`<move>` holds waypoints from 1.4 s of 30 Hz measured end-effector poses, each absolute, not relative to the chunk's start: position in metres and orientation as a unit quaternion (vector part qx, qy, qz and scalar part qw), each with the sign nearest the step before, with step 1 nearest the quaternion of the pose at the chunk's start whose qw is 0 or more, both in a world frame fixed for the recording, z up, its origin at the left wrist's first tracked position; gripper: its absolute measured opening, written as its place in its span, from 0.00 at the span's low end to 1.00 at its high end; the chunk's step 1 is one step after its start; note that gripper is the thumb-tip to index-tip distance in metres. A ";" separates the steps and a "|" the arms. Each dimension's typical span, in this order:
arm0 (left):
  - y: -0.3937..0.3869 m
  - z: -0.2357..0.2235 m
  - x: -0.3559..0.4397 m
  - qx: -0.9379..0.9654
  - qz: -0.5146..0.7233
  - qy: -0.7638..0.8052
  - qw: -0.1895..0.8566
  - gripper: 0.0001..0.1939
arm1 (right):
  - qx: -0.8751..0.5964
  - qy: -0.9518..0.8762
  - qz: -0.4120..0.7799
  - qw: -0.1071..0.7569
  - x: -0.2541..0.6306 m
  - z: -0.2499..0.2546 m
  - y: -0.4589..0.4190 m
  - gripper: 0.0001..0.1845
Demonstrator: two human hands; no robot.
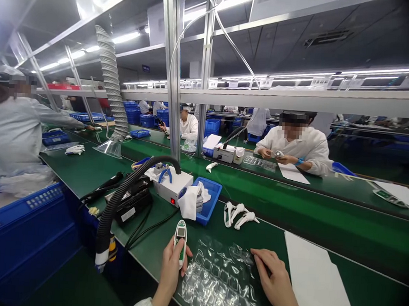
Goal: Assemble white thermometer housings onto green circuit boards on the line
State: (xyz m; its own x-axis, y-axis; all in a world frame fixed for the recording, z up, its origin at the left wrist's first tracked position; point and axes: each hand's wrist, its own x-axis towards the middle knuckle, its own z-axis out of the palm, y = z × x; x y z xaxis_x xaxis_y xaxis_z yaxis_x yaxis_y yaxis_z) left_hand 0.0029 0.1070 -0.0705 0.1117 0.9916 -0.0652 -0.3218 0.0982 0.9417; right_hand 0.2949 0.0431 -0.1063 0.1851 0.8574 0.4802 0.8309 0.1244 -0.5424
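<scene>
My left hand (170, 267) is closed around a small white device shell (180, 240) with a green circuit board and a little screen, held upright over the near edge of the green bench. My right hand (272, 278) lies on the bench with fingers curled down onto a clear plastic blister tray (221, 283), touching its right side; I cannot make out anything in it. Beyond the tray lie white plastic housings (238, 215).
A blue bin (211, 204) with white cloth, a white soldering station (172, 184) and a black flexible hose (118, 198) stand to the left. White paper (316, 280) lies at right. Co-workers in white coats sit across the green conveyor (291, 209) and at left.
</scene>
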 end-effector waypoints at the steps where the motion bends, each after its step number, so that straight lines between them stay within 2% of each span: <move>1: 0.107 -0.070 0.003 0.413 0.529 0.407 0.620 0.15 | -0.661 -0.635 0.015 0.399 0.294 -0.106 0.043 0.14; 19: 0.106 -0.065 0.003 0.404 0.524 0.417 0.623 0.17 | -0.670 -0.621 0.050 0.405 0.296 -0.108 0.044 0.14; 26: 0.105 -0.062 0.004 0.396 0.536 0.417 0.618 0.20 | -0.678 -0.584 0.035 0.444 0.284 -0.088 0.040 0.16; 35: 0.100 -0.053 0.006 0.395 0.556 0.416 0.601 0.19 | -0.686 -0.559 0.026 0.464 0.288 -0.085 0.039 0.16; 40: 0.101 -0.056 0.006 0.391 0.554 0.428 0.597 0.29 | -0.681 -0.555 0.027 0.476 0.289 -0.086 0.040 0.16; 42: 0.103 -0.059 0.006 0.390 0.554 0.432 0.595 0.30 | -0.681 -0.552 0.028 0.481 0.288 -0.084 0.040 0.16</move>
State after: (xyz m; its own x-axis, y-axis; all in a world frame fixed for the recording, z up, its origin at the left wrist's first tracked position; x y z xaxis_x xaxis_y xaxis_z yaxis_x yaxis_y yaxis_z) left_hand 0.0057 0.1025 -0.0592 0.0120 0.9966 -0.0817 -0.3213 0.0812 0.9435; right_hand 0.2877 0.0403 -0.0838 0.3896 0.7783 0.4924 0.7242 0.0714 -0.6859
